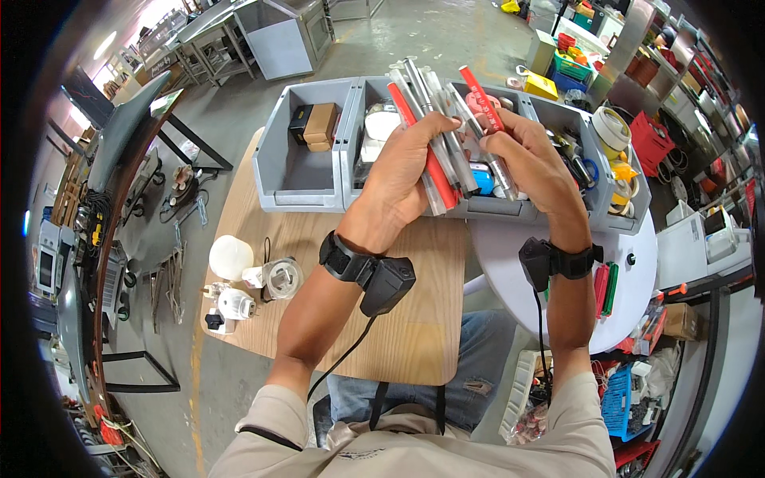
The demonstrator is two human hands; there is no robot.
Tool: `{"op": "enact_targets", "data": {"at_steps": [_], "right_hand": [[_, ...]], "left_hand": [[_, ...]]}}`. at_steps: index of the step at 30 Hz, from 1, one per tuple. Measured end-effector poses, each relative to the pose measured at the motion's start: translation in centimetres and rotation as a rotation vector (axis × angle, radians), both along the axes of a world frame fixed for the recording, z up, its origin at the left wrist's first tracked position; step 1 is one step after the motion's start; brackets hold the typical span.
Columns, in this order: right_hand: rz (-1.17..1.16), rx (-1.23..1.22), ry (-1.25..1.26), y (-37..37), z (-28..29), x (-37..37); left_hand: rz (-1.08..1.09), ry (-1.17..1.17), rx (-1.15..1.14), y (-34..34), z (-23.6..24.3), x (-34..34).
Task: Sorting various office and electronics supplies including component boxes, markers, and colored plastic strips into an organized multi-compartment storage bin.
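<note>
My left hand (398, 171) is closed around a bundle of slim red and clear-silver tubes (437, 177), held slanted above the grey bins. Beside it, my right hand (526, 155) grips a red tube (482, 97) with pale print and a silver tube (500, 169). The two hands are close together, and the tube tops fan out above the fingers. What the tubes contain cannot be made out. Beneath the hands, a bin holds a blue item (483, 180) and a pink round item (478, 103), both partly covered.
The leftmost grey bin (307, 196) contains small brown and black boxes (320, 123). White plugs (236, 303), a white round piece (231, 256) and a clear round part (284, 279) lie on the wooden table (398, 319). Red and green sticks (610, 288) rest on the white round table (510, 275).
</note>
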State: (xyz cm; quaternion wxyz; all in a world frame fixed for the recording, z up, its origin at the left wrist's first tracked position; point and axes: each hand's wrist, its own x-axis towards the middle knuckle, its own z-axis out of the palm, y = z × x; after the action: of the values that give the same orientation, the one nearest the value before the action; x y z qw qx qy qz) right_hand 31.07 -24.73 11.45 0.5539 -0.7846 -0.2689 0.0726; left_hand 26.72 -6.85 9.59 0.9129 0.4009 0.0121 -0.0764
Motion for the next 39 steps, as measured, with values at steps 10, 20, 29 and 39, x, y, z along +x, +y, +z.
{"op": "enact_targets", "data": {"at_steps": [10,20,29,39], "right_hand": [[0.053,0.540,0.452,0.3,-0.7,0.6],[0.038,0.153,0.243,0.9,-0.1,-0.5],[0.095,0.090,0.204,1.0,-0.4,-0.3],[-0.016,0.566,0.487,0.8,-1.5,1.1]], "left_hand": [[0.028,-0.016,-0.067,0.3,0.6,-0.4],[-0.122,-0.055,-0.066,0.4,0.2,-0.2],[-0.154,-0.034,-0.079,-0.2,-0.5,0.2],[-0.013,0.018,-0.066,-0.2,0.2,-0.4]]}}
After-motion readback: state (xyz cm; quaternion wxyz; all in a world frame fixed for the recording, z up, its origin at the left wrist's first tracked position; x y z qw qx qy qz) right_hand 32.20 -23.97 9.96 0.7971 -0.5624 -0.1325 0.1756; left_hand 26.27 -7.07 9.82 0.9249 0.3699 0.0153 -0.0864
